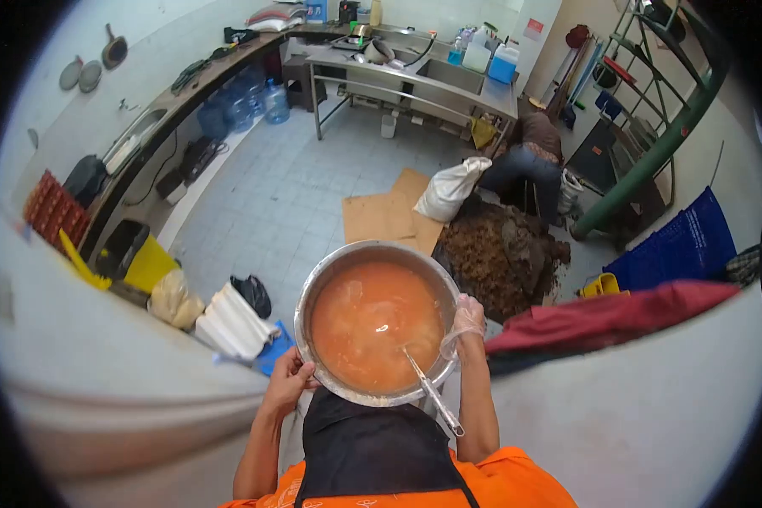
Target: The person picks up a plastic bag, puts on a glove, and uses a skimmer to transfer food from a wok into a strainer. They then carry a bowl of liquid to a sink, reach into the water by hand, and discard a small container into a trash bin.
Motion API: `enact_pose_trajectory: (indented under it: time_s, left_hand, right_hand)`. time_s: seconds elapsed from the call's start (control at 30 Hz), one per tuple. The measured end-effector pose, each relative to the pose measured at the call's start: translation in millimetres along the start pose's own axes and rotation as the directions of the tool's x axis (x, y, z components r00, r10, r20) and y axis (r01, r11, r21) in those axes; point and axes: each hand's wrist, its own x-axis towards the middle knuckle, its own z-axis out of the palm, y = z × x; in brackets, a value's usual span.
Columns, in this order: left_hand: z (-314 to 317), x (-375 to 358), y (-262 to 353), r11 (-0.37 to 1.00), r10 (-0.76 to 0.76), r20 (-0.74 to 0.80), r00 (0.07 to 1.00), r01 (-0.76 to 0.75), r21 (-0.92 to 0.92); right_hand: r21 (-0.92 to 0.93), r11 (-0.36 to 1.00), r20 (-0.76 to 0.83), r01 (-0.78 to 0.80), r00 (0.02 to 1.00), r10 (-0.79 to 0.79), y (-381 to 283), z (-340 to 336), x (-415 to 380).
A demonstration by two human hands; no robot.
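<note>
A large round metal basin (320, 391) full of orange-red liquid (377, 322) is held in front of my black apron (372, 440). Gripping its rim at the lower left is my bare left hand (289, 381). My right hand (467, 322), in a clear plastic glove, grips the rim on the right side. A metal ladle (432, 391) leans in the liquid; its handle crosses the near right rim and its bowl end is under the surface. Some of the fingers of both hands are hidden by the basin.
Beyond the basin, cardboard (377, 218) lies on the tiled floor beside a white sack (450, 190) and a brown heap (504, 254). A person (529, 165) bends there. A metal sink counter (406, 78) stands at the back; a yellow bin (148, 262) is left, a green post (652, 157) right.
</note>
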Motion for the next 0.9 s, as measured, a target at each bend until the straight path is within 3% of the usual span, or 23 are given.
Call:
enact_pose_trajectory:
  time_s: [0.2, 0.33, 0.4, 0.53, 0.67, 0.73, 0.9]
  left_hand:
    - [-7.3, 235.3, 100.6, 1.0, -0.006, 0.115, 0.993, 0.005, 0.008]
    - [-14.1, 383.7, 184.9, 0.991, -0.09, 0.199, 0.976, 0.068, 0.114]
    - [-13.2, 453.5, 224.5, 0.988, -0.101, 0.237, 0.966, 0.069, 0.142]
    - [-9.4, 595.9, 289.4, 0.985, -0.114, 0.254, 0.96, 0.076, 0.154]
    - [8.3, 724.3, 343.9, 0.979, -0.101, 0.254, 0.962, 0.051, 0.199]
    - [13.5, 785.6, 369.6, 0.969, -0.122, 0.231, 0.965, 0.066, 0.237]
    - [42.8, 928.9, 455.6, 0.957, -0.166, 0.342, 0.925, 0.067, 0.282]
  right_hand:
    - [0.1, 0.989, -0.12, -0.105, 0.986, 0.117, -42.7, 100.5, 190.1]
    - [0.044, 0.974, -0.18, -0.224, 0.957, 0.228, -103.8, 144.8, 296.9]
    - [-0.036, 0.976, -0.219, -0.214, 0.955, 0.201, -136.6, 172.9, 352.5]
    - [0.095, 0.978, -0.254, -0.186, 0.945, 0.204, -158.4, 229.1, 475.4]
    - [0.075, 0.973, -0.287, -0.219, 0.93, 0.232, -209.4, 275.9, 591.5]
    - [0.204, 0.933, -0.258, -0.298, 0.903, 0.345, -230.5, 296.1, 639.0]
    - [0.286, 0.923, -0.321, -0.257, 0.882, 0.345, -262.3, 326.6, 761.9]
